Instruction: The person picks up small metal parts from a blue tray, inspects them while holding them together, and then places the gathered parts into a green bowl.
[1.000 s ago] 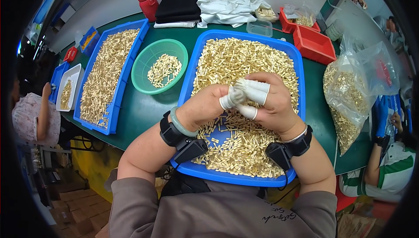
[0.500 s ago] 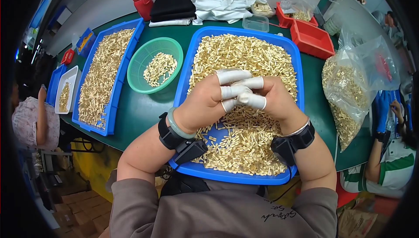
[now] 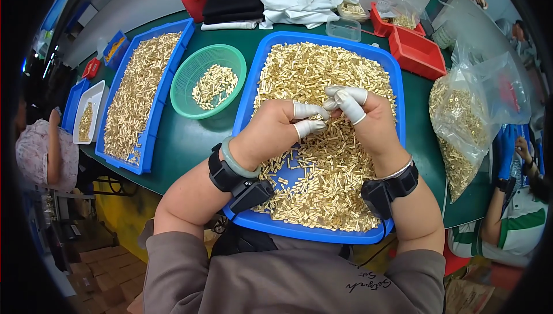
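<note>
Change: my two grips have drawn apart. Half a second ago their fingertips met and overlapped above the tray [image 3: 322, 235]; now a narrow gap shows between them. My left grip [image 3: 265, 130] is closed to a pinch, thumb against forefinger, with at least one small brass part [image 3: 317, 118] between the covered tips. My right grip [image 3: 377, 132] is raised just beside it, its covered fingertips close together. Whether it has hold of anything cannot be told.

Implication: I judge that the work is in mid-handling, with the part exposed and not yet put down.

Location: the part is above the middle of the tray. The tray stands at the near edge of the bench [image 3: 181, 148], loaded with similar loose pieces [image 3: 322, 63]. A bare blue patch shows in its floor, toward its near left corner.

Edges: the tray's near rim is next to my body; whether it overhangs the bench edge is hidden. The green basket [image 3: 185, 86] is just left of the tray, and the blue side tray [image 3: 158, 115] is beyond it toward the bench's left end. A red bin [image 3: 412, 63] is close to the tray's far right corner. The bag [image 3: 458, 112] is at the right.

Open room: a strip of bench between tray and bag, and a wider patch between basket and near edge.
</note>
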{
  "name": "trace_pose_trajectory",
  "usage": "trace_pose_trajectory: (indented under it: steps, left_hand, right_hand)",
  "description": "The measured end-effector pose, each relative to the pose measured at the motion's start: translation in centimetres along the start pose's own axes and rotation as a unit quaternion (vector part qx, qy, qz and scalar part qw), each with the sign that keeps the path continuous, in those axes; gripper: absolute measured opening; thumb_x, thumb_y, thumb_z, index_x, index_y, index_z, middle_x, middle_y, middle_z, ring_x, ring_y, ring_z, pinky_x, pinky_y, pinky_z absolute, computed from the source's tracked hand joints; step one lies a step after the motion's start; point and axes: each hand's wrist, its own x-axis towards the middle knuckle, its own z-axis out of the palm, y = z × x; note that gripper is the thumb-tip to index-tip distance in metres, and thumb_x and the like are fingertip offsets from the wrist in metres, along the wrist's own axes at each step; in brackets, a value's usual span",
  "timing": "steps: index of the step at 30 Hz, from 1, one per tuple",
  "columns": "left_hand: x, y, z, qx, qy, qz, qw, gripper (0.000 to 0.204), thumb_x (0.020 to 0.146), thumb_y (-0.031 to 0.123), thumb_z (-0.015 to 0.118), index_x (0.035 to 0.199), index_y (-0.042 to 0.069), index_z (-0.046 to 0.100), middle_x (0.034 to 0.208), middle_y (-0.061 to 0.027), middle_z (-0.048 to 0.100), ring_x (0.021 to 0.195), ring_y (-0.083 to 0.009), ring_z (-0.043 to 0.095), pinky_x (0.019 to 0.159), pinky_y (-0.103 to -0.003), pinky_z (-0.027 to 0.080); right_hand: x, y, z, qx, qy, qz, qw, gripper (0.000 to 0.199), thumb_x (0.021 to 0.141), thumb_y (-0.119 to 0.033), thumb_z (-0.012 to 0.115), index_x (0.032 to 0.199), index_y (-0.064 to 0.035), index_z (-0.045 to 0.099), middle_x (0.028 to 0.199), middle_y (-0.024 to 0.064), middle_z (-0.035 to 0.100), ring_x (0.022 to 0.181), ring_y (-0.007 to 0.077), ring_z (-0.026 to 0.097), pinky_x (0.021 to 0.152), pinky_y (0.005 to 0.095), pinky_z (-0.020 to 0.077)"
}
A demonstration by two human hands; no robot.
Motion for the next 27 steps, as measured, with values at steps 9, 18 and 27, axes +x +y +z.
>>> trace_pose_trajectory:
  steps: [9,18,27]
  left_hand:
    - [0.1,0.0,0.0,-0.113,-0.022,-0.070,0.991,0.019,0.082,0.011,0.057,0.098,0.002,0.062,0.080,-0.0042,0.063,0.069,-0.0077,0.056,0.062,-0.021,0.047]
    - [-0.5,0.6,-1.0,-0.006,-0.035,-0.075,0.997,0.018,0.082,0.011,0.057,0.097,0.003,0.062,0.076,-0.0043,0.063,0.066,-0.0078,0.056,0.060,-0.022,0.045]
    - [-3.0,2.4,-9.9,0.410,0.174,0.017,0.895,0.028,0.076,0.014,0.060,0.102,0.002,0.058,0.089,-0.0165,0.061,0.079,-0.0272,0.058,0.069,-0.031,0.045]
  right_hand:
    - [0.0,0.0,-0.1,-0.002,-0.005,0.009,1.000,0.022,0.086,-0.013,0.051,0.100,0.0020,0.059,0.082,0.0053,0.062,0.070,0.0090,0.055,0.067,0.0227,0.0446]
    - [0.0,0.3,-0.4,0.016,-0.013,0.012,1.000,0.023,0.086,-0.014,0.051,0.102,0.0014,0.058,0.081,0.0053,0.062,0.068,0.0086,0.055,0.063,0.0217,0.0450]
    - [0.2,0.0,-0.4,0.009,-0.026,0.020,0.999,0.023,0.086,-0.014,0.051,0.101,0.0008,0.059,0.080,0.0054,0.062,0.066,0.0080,0.055,0.061,0.0208,0.0447]
